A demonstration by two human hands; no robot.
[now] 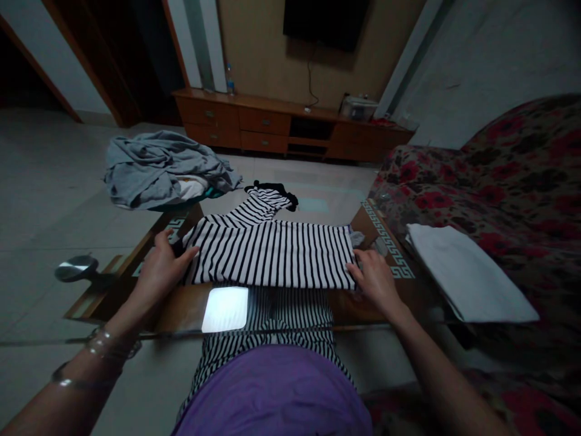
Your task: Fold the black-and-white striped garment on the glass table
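A black-and-white striped long-sleeved top (267, 254) lies folded across a glass-topped table (381, 233), with one sleeve (265, 204) angled toward the far side. My left hand (161, 269) grips the top's left edge. My right hand (374, 281) holds its lower right corner. More striped fabric (267, 309) shows below the fold, though I cannot tell whether it hangs from the top or lies beneath the glass. A folded white cloth (467, 272) rests to the right, beyond my right hand.
A floral sofa (521, 181) runs along the right side. A crumpled grey garment pile (166, 169) lies on the tiled floor beyond the table. A bright reflection (224, 309) marks the glass. A low wooden cabinet (290, 124) stands against the far wall.
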